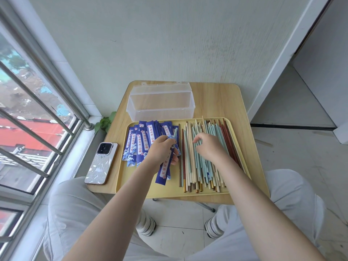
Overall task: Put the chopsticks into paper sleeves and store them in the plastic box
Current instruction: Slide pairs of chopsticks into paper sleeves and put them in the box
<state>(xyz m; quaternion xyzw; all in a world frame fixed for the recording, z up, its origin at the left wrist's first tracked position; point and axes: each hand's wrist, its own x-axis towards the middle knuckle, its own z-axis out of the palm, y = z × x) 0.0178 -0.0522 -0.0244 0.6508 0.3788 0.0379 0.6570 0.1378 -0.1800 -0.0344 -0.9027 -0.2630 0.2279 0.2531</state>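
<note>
Fingers of the left hand (pixel 163 150) pinch one blue paper sleeve (pixel 165 167) with a pale chopstick (pixel 175 133) poking out, while the right hand (pixel 210 147), loosely curled, picks among the loose chopsticks (pixel 203 155) on the tray (pixel 252 159); the plastic box (pixel 161 105) looks empty, so nearly everything remains.
</note>
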